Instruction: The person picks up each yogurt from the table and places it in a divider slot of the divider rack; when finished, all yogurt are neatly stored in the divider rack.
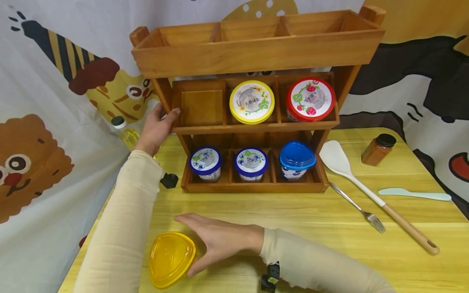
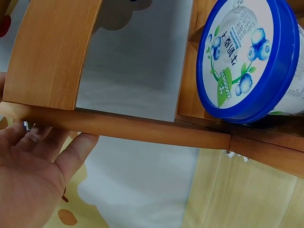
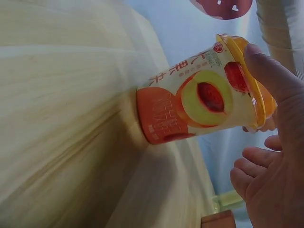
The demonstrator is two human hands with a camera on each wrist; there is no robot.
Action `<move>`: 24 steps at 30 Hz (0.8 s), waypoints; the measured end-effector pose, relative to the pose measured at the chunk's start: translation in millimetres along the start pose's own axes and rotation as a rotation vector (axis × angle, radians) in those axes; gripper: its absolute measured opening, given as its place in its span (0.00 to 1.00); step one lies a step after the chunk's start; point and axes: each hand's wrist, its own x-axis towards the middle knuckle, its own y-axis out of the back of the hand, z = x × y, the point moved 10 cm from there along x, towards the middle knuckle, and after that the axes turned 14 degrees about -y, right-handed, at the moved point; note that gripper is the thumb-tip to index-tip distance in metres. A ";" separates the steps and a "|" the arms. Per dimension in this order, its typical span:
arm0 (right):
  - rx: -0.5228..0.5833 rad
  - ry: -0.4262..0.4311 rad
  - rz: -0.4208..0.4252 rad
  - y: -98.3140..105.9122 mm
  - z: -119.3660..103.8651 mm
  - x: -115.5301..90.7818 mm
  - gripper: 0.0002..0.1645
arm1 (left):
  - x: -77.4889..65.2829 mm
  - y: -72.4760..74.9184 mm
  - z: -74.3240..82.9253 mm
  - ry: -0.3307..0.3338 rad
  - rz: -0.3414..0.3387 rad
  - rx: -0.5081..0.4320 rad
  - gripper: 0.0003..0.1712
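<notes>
A cup with a peach picture [image 3: 206, 97] and a yellow translucent lid [image 1: 171, 258] stands upright on the table near its front left. My right hand [image 1: 223, 240] is beside it, thumb and fingers spread apart; the thumb is at the lid's edge [image 3: 259, 104], and whether it touches I cannot tell. My left hand [image 1: 155, 126] grips the left side of a wooden rack [image 1: 256, 51], thumb on one face and fingers [image 2: 78, 154] on the other. The rack's middle tier holds a yellow-lidded tub [image 1: 252, 101] and a red-lidded tub [image 1: 310, 99].
On the bottom tier are two blue-lidded tubs [image 1: 205, 160] [image 1: 251, 162] and a cup with a blue lid [image 1: 297, 156]. To the right lie a white spatula [image 1: 362, 189], fork [image 1: 357, 206] and pale knife [image 1: 414, 194], near a spice jar [image 1: 378, 149]. An oil bottle [image 1: 128, 134] stands behind my left hand.
</notes>
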 end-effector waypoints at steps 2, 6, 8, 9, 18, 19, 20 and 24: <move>0.015 0.006 -0.011 -2.3 -1.8 2.2 0.68 | -0.2 0.4 0.4 -0.003 0.000 0.001 0.41; 0.048 0.023 -0.025 -6.4 -6.3 5.5 0.67 | -1.0 0.1 1.7 -0.009 -0.002 0.006 0.41; 0.049 0.031 -0.023 -7.9 -8.8 6.7 0.67 | -1.6 -0.1 2.0 -0.009 -0.005 0.013 0.41; 0.050 0.033 -0.023 -8.6 -9.7 7.3 0.67 | -1.8 -0.2 2.1 -0.009 -0.005 0.013 0.41; 0.019 0.030 -0.028 -15.4 -12.3 11.3 0.67 | -2.2 -0.6 2.9 -0.012 -0.001 -0.006 0.40; 0.018 0.032 -0.029 -16.1 -12.2 11.5 0.66 | -2.2 -0.6 2.8 -0.011 -0.001 -0.006 0.40; 0.018 0.035 -0.029 -16.8 -12.3 11.6 0.66 | -2.1 -0.7 2.7 -0.011 -0.002 -0.007 0.41; 0.025 0.048 -0.029 -18.3 -12.1 12.0 0.64 | -1.5 -0.6 2.6 -0.015 -0.001 -0.005 0.41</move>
